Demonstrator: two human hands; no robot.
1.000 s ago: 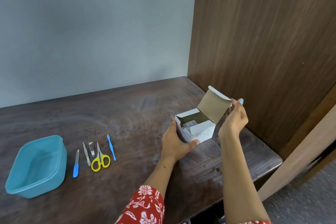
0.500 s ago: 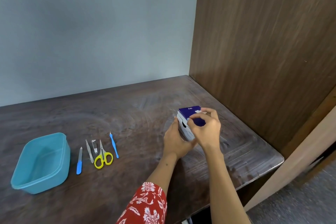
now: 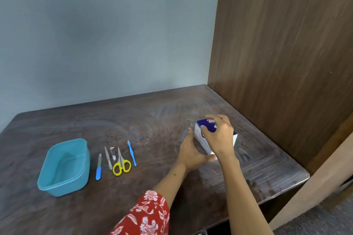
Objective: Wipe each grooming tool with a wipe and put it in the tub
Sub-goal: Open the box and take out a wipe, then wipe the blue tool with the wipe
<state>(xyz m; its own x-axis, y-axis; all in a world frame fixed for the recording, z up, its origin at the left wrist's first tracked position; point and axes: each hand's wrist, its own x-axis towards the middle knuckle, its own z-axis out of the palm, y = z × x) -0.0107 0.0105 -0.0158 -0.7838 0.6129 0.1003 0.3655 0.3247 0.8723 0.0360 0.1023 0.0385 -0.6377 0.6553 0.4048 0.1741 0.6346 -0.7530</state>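
The left arm wears a red sleeve (image 3: 147, 215) with a white and pale-blue floral print; both forearms are bare.

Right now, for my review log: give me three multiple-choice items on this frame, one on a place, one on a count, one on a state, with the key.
1. Where does the blue tub stand?
A. left of the row of tools
B. between the tools and the box
C. against the wooden panel

2. How many grooming tools lie on the table?
A. three
B. five
C. seven

3. What is in the tub?
A. the yellow scissors
B. a wipe
C. nothing that shows

Key:
1 A, the tub is the leftmost thing, beside the blue-handled file.
2 B, the file, tweezers, nail clipper, yellow scissors and a slim blue tool lie side by side.
3 C, its bare floor shows, while the left hand and the right hand are at the wipe box.
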